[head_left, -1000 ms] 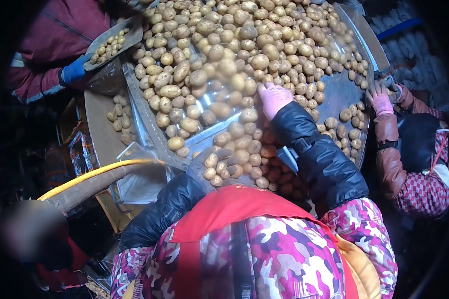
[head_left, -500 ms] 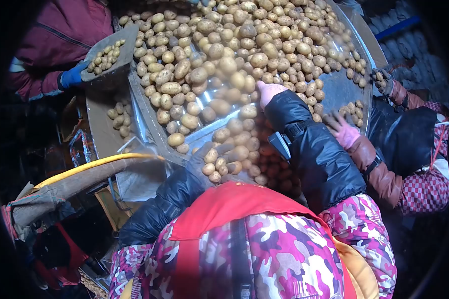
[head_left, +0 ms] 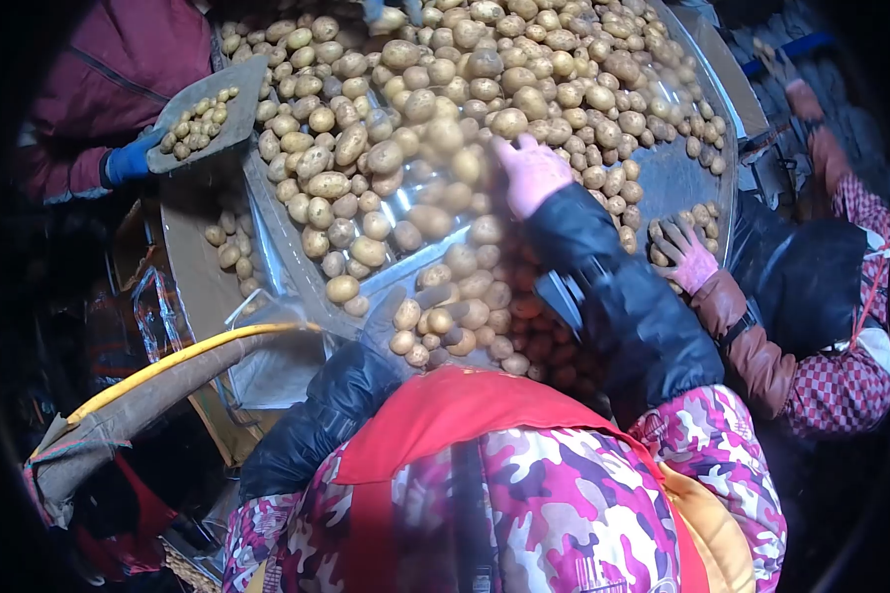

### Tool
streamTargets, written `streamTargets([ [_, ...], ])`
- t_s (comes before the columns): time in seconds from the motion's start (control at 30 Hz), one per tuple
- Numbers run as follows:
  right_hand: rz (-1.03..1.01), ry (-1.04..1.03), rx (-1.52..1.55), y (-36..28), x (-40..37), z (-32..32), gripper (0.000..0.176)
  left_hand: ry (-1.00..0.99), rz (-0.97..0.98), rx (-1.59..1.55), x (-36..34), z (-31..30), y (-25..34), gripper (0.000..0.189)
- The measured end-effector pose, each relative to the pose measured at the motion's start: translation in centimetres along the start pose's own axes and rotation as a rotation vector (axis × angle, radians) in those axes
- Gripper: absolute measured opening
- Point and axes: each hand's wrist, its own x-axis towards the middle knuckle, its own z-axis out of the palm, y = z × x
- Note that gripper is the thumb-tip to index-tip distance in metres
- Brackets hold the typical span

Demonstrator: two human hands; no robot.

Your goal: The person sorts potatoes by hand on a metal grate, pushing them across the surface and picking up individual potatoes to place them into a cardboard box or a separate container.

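My left hand [head_left: 383,318], in a greyish glove, is cupped around several small potatoes [head_left: 423,324] just in front of my red apron. Its fingers partly show between the potatoes. My right hand [head_left: 534,178], in a pink glove, reaches over the potato heap [head_left: 524,104] with its fingers apart and nothing visible in them. The fingertips are close to potatoes at the heap's near side. More potatoes [head_left: 477,287] lie between my two hands, and a blurred, darker reddish pile [head_left: 554,341] sits beneath my right forearm.
At the left, a person's blue glove [head_left: 133,158] holds a scoop [head_left: 237,104] with small potatoes. On the right, a co-worker's pink-gloved hand [head_left: 687,252] rests on potatoes. A yellow-edged bar [head_left: 183,346] crosses at lower left. Another gloved hand [head_left: 391,12] is at the top.
My right hand has shifted slightly left and up, its fingers now more spread. My left hand still cups potatoes. The right co-worker's other arm has swung upward and away, its hand now spread.
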Motion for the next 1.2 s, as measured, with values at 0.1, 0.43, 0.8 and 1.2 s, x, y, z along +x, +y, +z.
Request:
streamTargets([
  [0.1, 0.085, -0.064, -0.037, -0.5, 1.7, 0.8, 0.039, 0.088, -0.022, -0.037, -0.3, 0.8, -0.2, 0.055],
  [0.43, 0.064, -0.392, 0.077, 3.1, -5.6, 1.2, 0.029, 0.013, -0.042, -0.075, -0.5, -0.7, -1.1, 0.062],
  [0.8, 0.025, -0.207, 0.113, 1.9, 1.2, -0.4, 0.036, -0.085, 0.007, -0.103, 1.5, -4.0, -1.6, 0.063],
  [1.2, 0.162, -0.353, 0.187, 2.1, 3.4, 2.5, 0.043, -0.564, 0.087, -0.597, -0.7, -4.8, -2.6, 0.063],
])
